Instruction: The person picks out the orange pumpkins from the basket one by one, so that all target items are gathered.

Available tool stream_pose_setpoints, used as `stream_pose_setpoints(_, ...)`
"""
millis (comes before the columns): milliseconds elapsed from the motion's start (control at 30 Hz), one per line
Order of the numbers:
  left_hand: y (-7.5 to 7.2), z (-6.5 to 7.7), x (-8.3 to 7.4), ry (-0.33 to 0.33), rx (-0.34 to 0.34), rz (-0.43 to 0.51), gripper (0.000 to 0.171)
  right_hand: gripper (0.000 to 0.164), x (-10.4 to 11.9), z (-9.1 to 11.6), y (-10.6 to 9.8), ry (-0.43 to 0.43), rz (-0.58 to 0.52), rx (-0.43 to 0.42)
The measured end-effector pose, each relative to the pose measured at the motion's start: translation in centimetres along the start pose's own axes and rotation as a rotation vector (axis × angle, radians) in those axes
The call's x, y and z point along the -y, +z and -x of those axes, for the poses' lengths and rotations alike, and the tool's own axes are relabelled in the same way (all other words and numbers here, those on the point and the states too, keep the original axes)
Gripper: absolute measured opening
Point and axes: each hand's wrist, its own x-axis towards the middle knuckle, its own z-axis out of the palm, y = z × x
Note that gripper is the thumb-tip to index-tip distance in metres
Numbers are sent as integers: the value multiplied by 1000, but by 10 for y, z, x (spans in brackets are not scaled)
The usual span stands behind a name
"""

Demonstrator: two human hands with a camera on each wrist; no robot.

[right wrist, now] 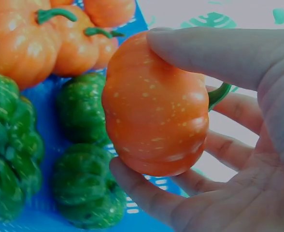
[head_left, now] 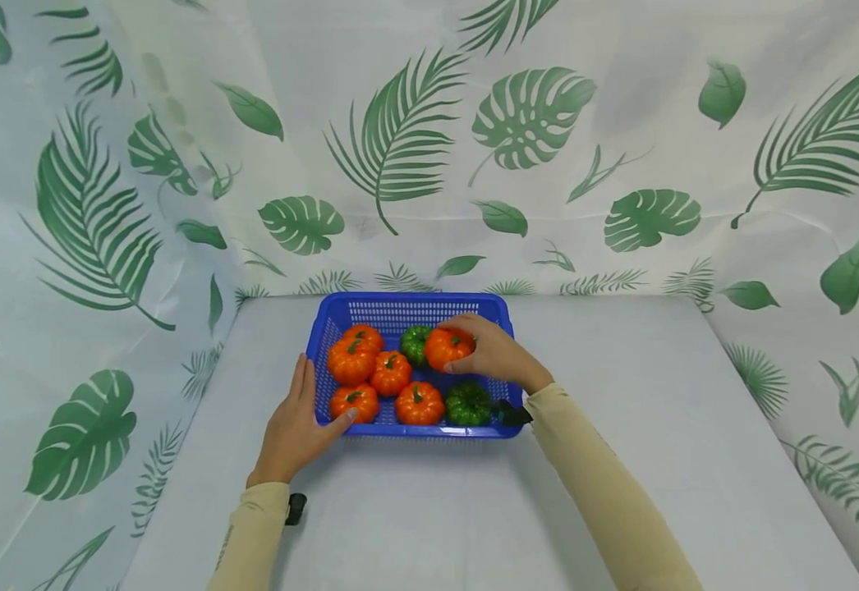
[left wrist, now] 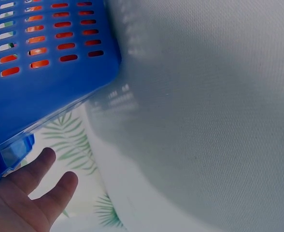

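Observation:
In the head view, my right hand (head_left: 502, 355) grips a small orange pumpkin (head_left: 447, 350) over the right half of the blue basket (head_left: 413, 430). The right wrist view shows thumb and fingertips on opposite sides of this pumpkin (right wrist: 156, 108), its green stem toward the palm. My left hand (head_left: 292, 431) lies at the basket's front left corner, fingers straight along the side, thumb over the front rim by an orange pumpkin (head_left: 354, 404). Two of its fingers (left wrist: 60, 195) stick out past the rim in the left wrist view.
Several other orange pumpkins (head_left: 391, 373) fill the basket's left and middle. Green pumpkins (head_left: 469, 403) sit front right and behind the held one; two (right wrist: 86, 186) show in the right wrist view. The white table (head_left: 622, 394) meets leaf-print sheeting (head_left: 429, 164) at back and sides.

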Motion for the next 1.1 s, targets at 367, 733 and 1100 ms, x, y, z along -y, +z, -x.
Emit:
stream_pose_setpoints(367,-1,1,-1,-34,17,2,120,65,0,16,-18,-26,-38,-111)
stream_pose_setpoints(733,-1,1,-5,-53,32,8,119,68,-16,36,-35,-5,-116,-179)
stream_pose_setpoints(1100,-1,1,-5,-49,23,9,119,67,-39,55,-46,44,-112,-237)
